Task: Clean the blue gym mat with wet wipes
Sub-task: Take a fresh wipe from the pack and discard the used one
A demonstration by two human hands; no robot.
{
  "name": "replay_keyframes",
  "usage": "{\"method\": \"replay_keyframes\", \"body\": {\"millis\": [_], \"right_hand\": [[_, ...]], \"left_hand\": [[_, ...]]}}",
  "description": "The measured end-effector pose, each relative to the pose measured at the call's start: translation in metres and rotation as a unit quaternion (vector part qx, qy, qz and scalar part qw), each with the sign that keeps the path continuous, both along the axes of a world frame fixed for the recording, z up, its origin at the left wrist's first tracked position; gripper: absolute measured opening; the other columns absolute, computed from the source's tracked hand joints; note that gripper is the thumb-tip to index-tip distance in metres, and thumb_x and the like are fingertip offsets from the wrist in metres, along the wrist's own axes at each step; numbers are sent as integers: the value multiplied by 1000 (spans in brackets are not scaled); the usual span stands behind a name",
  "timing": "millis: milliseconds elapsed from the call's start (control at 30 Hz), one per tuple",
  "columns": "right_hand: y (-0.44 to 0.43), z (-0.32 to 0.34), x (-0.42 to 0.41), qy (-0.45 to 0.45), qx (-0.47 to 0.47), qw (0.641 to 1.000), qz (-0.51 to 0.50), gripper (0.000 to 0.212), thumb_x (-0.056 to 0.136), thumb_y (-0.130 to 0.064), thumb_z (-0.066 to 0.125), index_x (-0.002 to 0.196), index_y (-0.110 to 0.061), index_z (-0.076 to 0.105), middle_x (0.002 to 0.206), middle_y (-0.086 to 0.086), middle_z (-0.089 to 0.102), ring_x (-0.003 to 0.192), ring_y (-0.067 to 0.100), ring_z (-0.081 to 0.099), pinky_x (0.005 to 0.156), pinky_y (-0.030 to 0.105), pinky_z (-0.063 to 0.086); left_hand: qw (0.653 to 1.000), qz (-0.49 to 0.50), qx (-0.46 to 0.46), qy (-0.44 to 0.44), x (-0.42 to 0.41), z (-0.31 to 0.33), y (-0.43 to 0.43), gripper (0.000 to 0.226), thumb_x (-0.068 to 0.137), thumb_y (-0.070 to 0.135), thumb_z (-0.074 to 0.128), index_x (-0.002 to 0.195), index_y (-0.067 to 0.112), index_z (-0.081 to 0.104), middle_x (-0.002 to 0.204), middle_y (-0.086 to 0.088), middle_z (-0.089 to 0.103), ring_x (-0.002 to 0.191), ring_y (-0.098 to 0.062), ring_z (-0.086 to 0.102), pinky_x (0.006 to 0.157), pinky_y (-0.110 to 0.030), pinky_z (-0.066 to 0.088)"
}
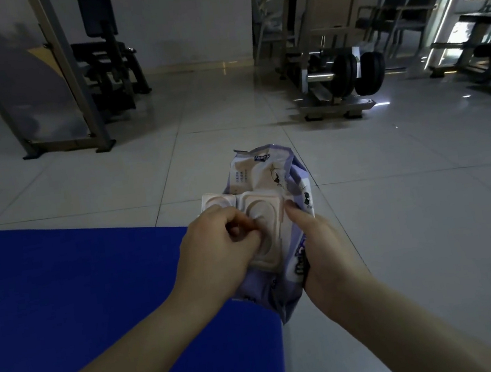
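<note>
Our right grip (325,253) clamps the wipes pack (264,174) by its side, long axis pointing away from us. Our left grip (215,252) pinches at its opening. The blue mat (79,285) lies below-left of both.

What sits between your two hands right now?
In the head view, the crumpled purple-and-white plastic wet-wipes pack: the right hand grips its side, the left hand pinches at its white lid.
</note>
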State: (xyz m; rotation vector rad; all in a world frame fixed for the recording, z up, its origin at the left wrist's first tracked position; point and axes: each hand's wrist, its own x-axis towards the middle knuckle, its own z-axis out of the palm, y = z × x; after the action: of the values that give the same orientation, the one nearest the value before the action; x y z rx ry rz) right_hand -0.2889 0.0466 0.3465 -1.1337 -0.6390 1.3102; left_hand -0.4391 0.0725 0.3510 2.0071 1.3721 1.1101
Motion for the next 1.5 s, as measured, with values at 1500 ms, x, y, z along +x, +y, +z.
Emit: {"method": "replay_keyframes", "body": {"millis": [1500], "right_hand": [[-6,-9,-21,63,64,996,-21,23,105,-27,48,106,-23,71,96,2,78,87,15,76,62,22,58]], "left_hand": [[994,27,50,97,11,-16,15,22,91,29,59,76,29,43,83,12,46,74,-5,46,57,-15,29]]}}
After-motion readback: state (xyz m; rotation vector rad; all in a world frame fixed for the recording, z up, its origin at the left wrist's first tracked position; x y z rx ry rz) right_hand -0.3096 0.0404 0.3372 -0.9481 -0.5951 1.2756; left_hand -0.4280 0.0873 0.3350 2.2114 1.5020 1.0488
